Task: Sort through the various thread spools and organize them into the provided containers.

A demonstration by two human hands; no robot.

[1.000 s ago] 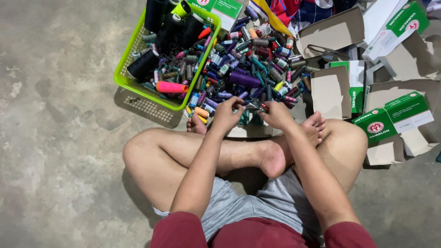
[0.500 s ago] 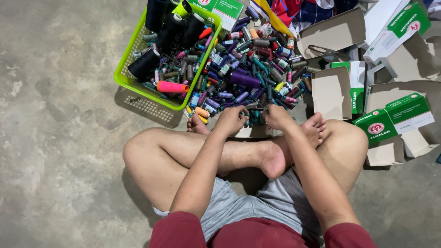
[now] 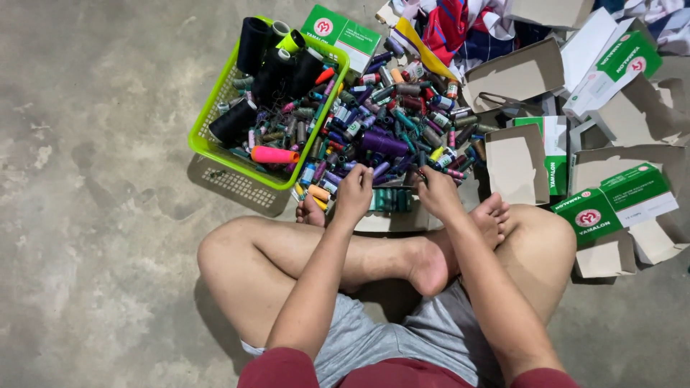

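Observation:
I sit cross-legged on a concrete floor. In front of my feet lies a small open cardboard box (image 3: 390, 215) holding a row of dark teal thread spools (image 3: 388, 199). My left hand (image 3: 354, 192) is curled at the box's left side. At its right side my right hand (image 3: 436, 190) has its fingertips down at the edge of the spool pile (image 3: 392, 118). The fingers hide what either hand holds. The pile is a heap of several small spools in many colours, just beyond the box.
A lime-green plastic basket (image 3: 215, 147) with large black cones and a pink spool (image 3: 273, 154) stands at the far left. Open green-and-white cartons (image 3: 611, 205) and brown box flaps (image 3: 517, 165) crowd the right side. Coloured cloth (image 3: 453, 25) lies at the back.
Both hands have drawn back from the spool pile toward me. They came together over the small box and now sit apart at its two sides.

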